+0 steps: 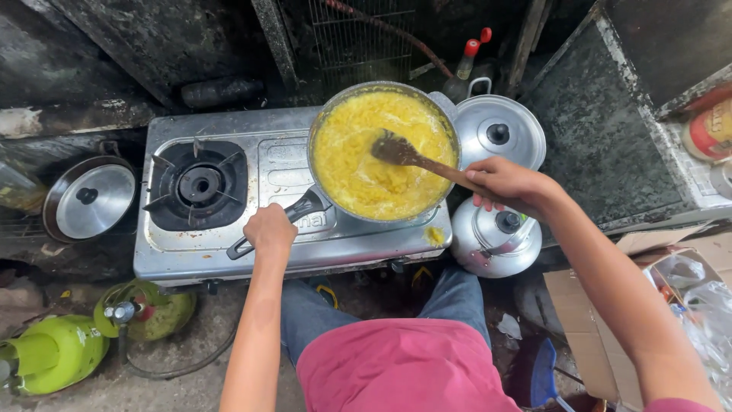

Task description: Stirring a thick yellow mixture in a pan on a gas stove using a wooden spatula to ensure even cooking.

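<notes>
Overhead, the view looked straight down on a two-burner gas stove point(282, 172) of dull steel, set low among sooty walls.

Left hand point(269, 227): its grip was closed around the black handle point(293, 214) of the frying pan point(383, 150), partway along its length, so that the handle's far end stuck out past the fist toward the stove's front edge. The pan sat over the right burner, hiding it, and was filled nearly to the rim with a thick yellow mash point(358, 164).

Right hand point(508, 184): its grip was closed on the handle end of a wooden spatula point(418, 156), fingers curled under and thumb on top. The spatula ran slantwise from the hand over the pan's right rim, its dark blade resting in the mash right of centre.

The left burner point(198, 184) stood bare, no flame visible. A blob of yellow mash lay on the stove top near its front right corner.

Around: a lidded aluminium pot point(499, 133) stood just beside the pan on the right, and below it a metal kettle point(496, 240) with a black knob, partly under the right wrist. A glass-edged pot lid point(91, 198) lay left of the stove. Green gas cylinders point(57, 351) lay at lower left with a hose trailing. A cardboard box point(633, 305) with plastic bags sat at right. The person's jeans and pink shirt showed at the bottom.
</notes>
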